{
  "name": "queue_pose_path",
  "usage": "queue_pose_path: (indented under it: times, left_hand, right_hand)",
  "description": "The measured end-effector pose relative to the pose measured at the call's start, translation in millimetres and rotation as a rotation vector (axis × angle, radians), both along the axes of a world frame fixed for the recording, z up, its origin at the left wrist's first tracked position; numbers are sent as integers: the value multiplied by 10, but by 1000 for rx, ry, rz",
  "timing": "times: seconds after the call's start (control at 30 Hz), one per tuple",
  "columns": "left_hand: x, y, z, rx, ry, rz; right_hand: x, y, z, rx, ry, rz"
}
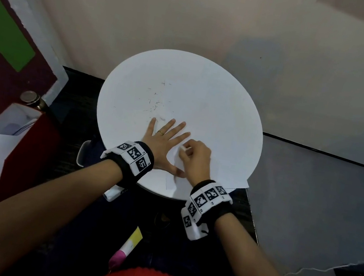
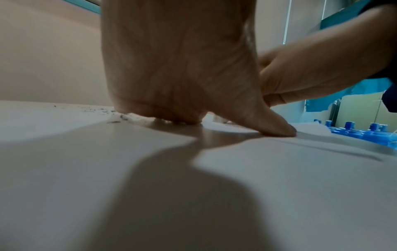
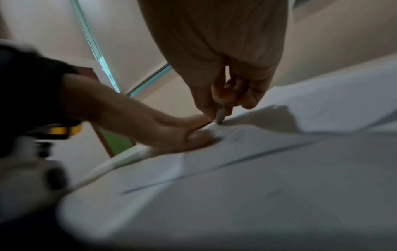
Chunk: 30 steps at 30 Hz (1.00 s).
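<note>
Pinching a small white eraser [image 1: 184, 148] between the thumb and curled fingertips of my right hand [image 1: 196, 158], with its tip down on a sheet of paper [image 1: 218, 144]. The sheet lies on my little round white table [image 1: 125, 94]. My left hand [image 1: 163, 143] is flat, palm down, fingers straight and spread. It's grasping nothing, just pressing down, with the thumb on the sheet.

The eraser sits in the gap between my left index finger and thumb, just beside both (the right wrist view puts it nearly against the index fingertip, though that picture is pretty blurry). The paper covers the right part of the table, and one corner hangs over the near right edge.

Dark crumbs [image 1: 154, 105] are scattered on the white surface just beyond my left fingertips. Both wrists wear black wristbands [image 1: 133, 154] with black-and-white square markers, and there's a ring [image 1: 161, 132] on my left hand. Down near my lap lies a yellow, white and pink thing [image 1: 126, 248]; I can't tell what it is.
</note>
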<state>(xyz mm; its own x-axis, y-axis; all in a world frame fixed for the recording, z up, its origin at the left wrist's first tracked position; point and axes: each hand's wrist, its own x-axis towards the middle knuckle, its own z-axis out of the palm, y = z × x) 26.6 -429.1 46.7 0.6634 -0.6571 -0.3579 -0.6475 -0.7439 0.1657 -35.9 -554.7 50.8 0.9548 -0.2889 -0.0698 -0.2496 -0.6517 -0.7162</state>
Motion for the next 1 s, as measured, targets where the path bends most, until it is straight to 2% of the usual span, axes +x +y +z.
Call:
queue_pose_path:
  times: [0.07,0.2,0.27,0.4,0.6,0.77,0.93,1.0]
  left_hand:
    - [-6,1,7,7,-5,-3]
    - [-1,14,10,2,7,0]
    - [-1,13,11,4,2,-4]
    - [2,11,25,18,-5,-13]
    - [13,38,-9,24,-2,-29]
    - [-3,12,15,36,-19,-19]
    - [-4,37,-22,17,-7,-17]
    - [-5,27,-20,20,-13,-16]
  right_hand:
    - [-3,-6,-13,16,13,36]
    - [7,-379,-2,-50,35,-123]
    - [-40,-305,7,-49,17,-144]
    - [-139,57,-20,29,12,-6]
    - [-145,-302,30,-29,-6,-206]
    - [-175,200,-20,28,-6,-32]
    - [-100,-168,15,-32,-22,-176]
    - [-110,-52,18,-57,-23,-161]
